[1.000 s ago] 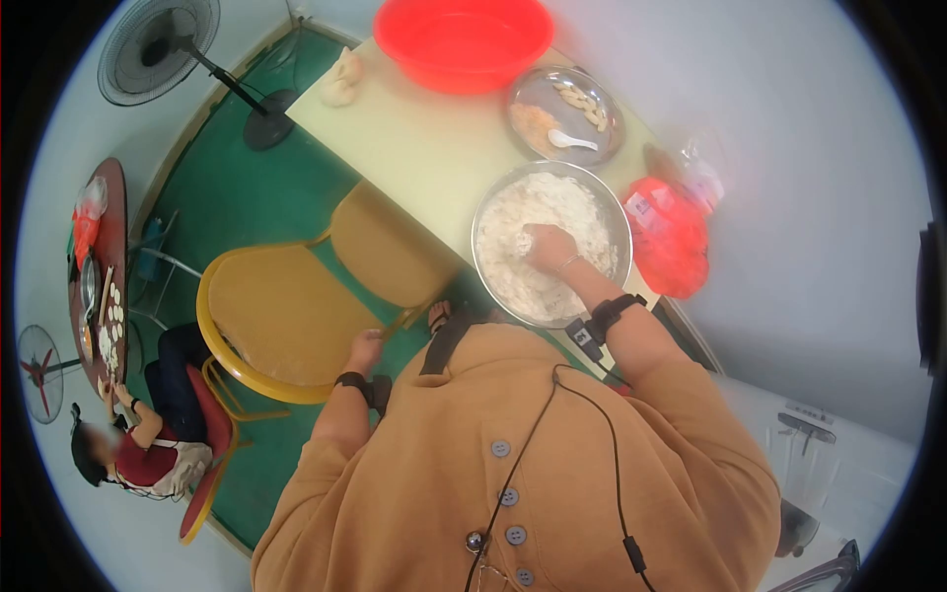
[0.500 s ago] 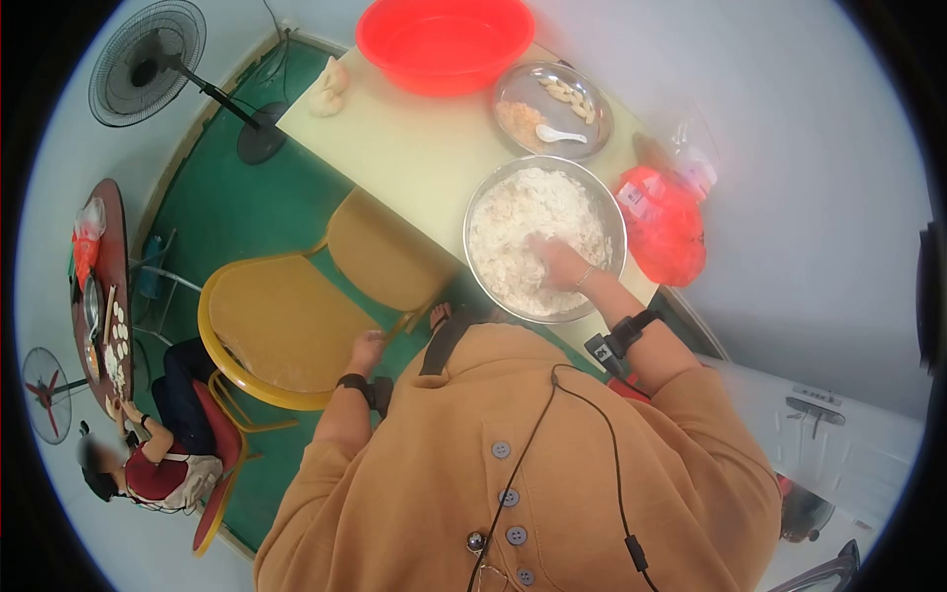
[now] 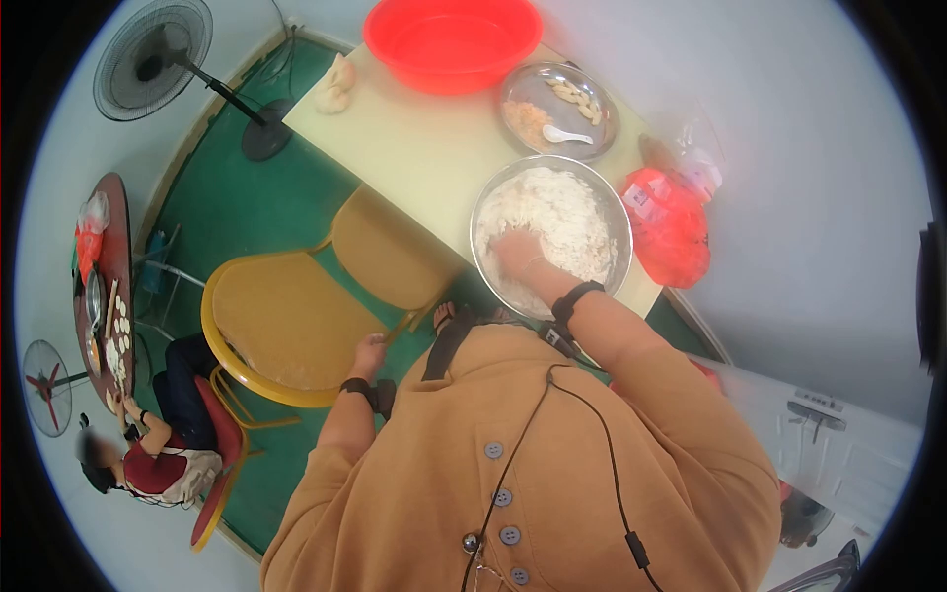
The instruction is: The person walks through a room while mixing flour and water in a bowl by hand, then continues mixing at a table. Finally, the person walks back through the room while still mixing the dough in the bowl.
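My right hand is in a round metal bowl of crumbly white flour, at the bowl's left side. Its fingers are sunk into the flour, so whether they grip any is hidden. My left hand hangs low beside the yellow chair, its fingers curled in with nothing visible in them. Behind the bowl stands a metal plate with a white spoon, an orange crumbly heap and several pale finger-shaped pieces.
A red basin and a pale dough lump sit at the table's far end. Red plastic bags lie right of the bowl. Left are a standing fan and a seated person at a round table.
My right hand has moved left through the flour, from the bowl's middle to its left side, with the forearm swinging in. My left hand stays low by the chair.
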A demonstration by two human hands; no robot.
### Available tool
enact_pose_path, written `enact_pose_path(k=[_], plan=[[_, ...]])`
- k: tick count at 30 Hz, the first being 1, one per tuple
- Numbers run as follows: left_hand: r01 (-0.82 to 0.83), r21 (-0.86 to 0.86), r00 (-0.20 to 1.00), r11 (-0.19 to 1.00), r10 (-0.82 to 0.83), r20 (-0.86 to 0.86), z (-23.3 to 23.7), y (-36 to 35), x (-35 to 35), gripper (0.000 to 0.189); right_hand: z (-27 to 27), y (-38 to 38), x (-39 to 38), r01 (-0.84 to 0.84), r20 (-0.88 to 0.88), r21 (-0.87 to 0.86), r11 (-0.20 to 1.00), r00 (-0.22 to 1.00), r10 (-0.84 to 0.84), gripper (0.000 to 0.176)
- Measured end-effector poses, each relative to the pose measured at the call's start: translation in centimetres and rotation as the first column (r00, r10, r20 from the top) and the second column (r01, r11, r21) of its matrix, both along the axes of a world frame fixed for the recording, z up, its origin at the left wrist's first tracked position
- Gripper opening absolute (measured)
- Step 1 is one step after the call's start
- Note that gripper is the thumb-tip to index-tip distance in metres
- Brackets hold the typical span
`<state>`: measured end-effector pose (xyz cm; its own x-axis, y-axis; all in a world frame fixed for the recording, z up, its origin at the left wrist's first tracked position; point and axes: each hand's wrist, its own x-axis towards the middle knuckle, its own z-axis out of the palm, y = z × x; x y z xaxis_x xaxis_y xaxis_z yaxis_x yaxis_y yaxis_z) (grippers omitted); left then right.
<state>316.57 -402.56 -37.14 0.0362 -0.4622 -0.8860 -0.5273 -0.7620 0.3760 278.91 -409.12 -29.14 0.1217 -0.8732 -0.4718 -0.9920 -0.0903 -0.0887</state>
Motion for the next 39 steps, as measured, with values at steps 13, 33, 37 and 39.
enact_pose_path(k=[13, 33, 37, 39], plan=[[0.013, -0.021, 1.000, 1.000, -0.014, -0.022, -1.8, -0.7, -0.4, 0.041, -0.4, -1.8, -10.2, 0.493, 0.249, -0.138, 0.859, 0.857, -0.452, 0.036], [0.066, -0.084, 0.997, 0.994, -0.070, -0.046, -5.9, -2.0, -1.5, 0.031, -2.5, 2.0, -12.0, 0.565, 0.568, -0.209, 0.798, 0.734, -0.372, 0.085], [0.060, -0.006, 0.998, 0.998, -0.060, 0.030, -2.9, -1.7, -2.2, 0.038, -1.4, 3.2, -12.0, 0.233, 0.353, 0.038, 0.972, 0.907, -0.231, 0.084], [0.056, 0.008, 0.998, 0.998, -0.056, 0.023, -3.2, -1.5, -1.7, 0.039, -1.0, 3.6, -11.0, 0.120, 0.256, 0.140, 0.983, 0.955, -0.153, 0.082]])
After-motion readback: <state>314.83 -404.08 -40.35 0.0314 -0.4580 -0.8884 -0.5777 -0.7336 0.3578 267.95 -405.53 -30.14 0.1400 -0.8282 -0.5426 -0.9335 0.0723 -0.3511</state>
